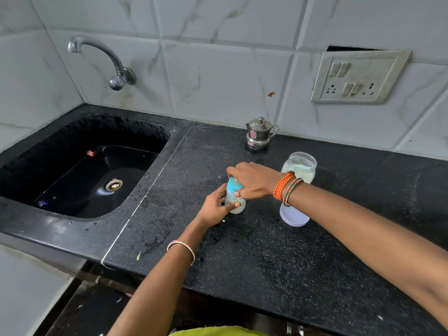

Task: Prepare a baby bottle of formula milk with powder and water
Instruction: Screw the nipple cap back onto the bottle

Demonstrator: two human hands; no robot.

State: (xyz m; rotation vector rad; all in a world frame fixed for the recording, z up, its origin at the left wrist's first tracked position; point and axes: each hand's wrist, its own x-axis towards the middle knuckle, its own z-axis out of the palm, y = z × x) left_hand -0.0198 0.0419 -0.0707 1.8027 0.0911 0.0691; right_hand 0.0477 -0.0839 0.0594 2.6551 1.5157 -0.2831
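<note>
Nearest the camera there's a strip of yellow-green cloth (pixel 218 332) at the bottom edge, then both forearms reaching out over the black speckled worktop (pixel 266 263). The left wrist has a thin bangle (pixel 181 248) on it.

Middle of the worktop is the baby bottle (pixel 234 196), standing upright with a bit of whitish liquid at the bottom and a blue collar up top. The left hand (pixel 214 209) is wrapped around its lower body, fingers curled closed on it. The right hand (pixel 252 181) comes down over the top, fingers closed around the blue collar; the teat itself is hidden under the palm. That wrist has an orange braided band (pixel 282 185) plus beaded bangles.

Just right of the bottle, partly hidden by the right forearm, a white lid (pixel 293 217) lies flat. Behind it stands an open glass jar (pixel 301 166) with pale powder inside. Further back, near the wall, a small lidded steel pot (pixel 259 134).

Off to the left is the black sink (pixel 80 178), with the tap (pixel 101 59) on the tiled wall above it. Far right on the wall is a switch and socket plate (pixel 358 77).
</note>
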